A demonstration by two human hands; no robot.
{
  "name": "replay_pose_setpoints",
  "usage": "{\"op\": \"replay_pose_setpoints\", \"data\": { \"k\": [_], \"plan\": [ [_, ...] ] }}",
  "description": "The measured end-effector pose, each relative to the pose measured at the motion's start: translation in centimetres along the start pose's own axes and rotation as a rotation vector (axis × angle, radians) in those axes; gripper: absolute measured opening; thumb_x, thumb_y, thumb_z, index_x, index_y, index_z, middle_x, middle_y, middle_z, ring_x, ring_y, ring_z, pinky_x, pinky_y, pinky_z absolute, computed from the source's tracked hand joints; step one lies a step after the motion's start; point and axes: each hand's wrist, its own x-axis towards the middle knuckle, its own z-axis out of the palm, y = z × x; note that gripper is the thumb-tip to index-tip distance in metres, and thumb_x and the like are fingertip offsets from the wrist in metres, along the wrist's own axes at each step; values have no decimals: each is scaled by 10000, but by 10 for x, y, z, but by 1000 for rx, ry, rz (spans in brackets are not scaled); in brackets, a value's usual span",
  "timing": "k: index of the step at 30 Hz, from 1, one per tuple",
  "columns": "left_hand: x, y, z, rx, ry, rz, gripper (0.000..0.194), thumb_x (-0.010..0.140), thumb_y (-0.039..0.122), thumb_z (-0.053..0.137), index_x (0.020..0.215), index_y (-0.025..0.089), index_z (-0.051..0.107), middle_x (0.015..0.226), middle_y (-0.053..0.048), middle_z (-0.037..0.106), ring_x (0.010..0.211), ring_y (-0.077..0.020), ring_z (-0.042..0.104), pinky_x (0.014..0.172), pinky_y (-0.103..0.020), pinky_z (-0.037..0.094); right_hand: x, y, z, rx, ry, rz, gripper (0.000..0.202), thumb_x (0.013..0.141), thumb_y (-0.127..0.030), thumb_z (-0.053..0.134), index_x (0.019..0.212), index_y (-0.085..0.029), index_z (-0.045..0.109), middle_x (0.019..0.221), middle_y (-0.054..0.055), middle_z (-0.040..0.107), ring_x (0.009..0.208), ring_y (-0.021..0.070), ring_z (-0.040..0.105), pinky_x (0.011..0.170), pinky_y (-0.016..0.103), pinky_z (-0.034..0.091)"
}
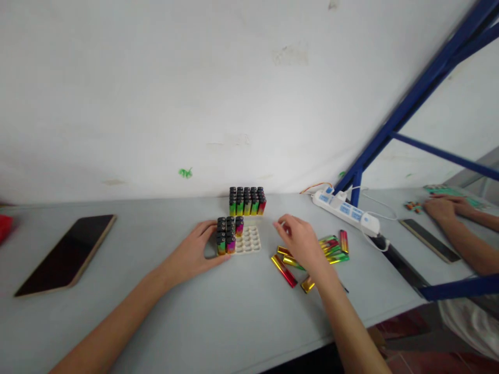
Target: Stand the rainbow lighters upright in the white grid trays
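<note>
My left hand curves around the left end of a white tray with rows of round sockets, its thumb along the front and its fingers behind. Upright black-topped tubes, lighter-like with shiny green, orange and purple bodies, fill the tray's left side. One more tube stands in the back of the third column; the sockets to the right are bare. My right hand hovers between the tray and a loose pile of shiny tubes, fingers loosely bent and apart, with nothing visible in them. It hides part of the pile.
A block of upright black-topped tubes stands behind the tray near the wall. A white power strip with cables lies at the right, beside a blue metal frame. A dark flat panel lies left. Another person's arms rest beyond the frame.
</note>
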Motion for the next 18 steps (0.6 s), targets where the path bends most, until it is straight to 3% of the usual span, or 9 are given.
{"op": "replay_pose_setpoints", "data": {
  "k": [3,6,10,14,18],
  "plan": [
    [0,-3,3,7,10,-4,724,935,789,926,1446,288,818,1609,-171,804,1508,-473,777,1374,-651,627,-25,40,-27,-65,27,134,177,1192,-340,679,1080,-255,787,907,72,868,865,298,837,819,380,552],
    [0,-4,4,18,13,1,720,945,805,906,1431,281,821,1604,-172,808,1505,-470,778,1373,-641,627,-49,59,-43,-138,-31,233,154,1172,-325,681,1086,-252,785,945,84,903,906,312,873,856,389,576],
    [1,-4,3,35,-2,5,742,966,845,861,1424,263,816,1604,-185,806,1506,-467,781,1381,-633,622,-63,43,-36,-303,-154,367,114,1186,-331,724,1184,-240,793,1054,125,928,1002,342,897,821,378,559],
    [2,-4,2,44,2,-8,770,944,859,878,1421,257,821,1611,-189,805,1511,-480,781,1374,-654,626,-57,14,-21,-451,-213,409,129,1200,-271,725,1296,-213,791,1183,183,919,1103,354,902,847,371,565],
    [2,-2,2,23,-3,-1,757,960,809,890,1447,234,817,1603,-210,804,1512,-485,779,1372,-673,625,-34,8,-13,-319,-175,343,229,1170,-180,718,1380,-208,808,1259,176,900,1176,346,881,928,385,601]
  ]
}}
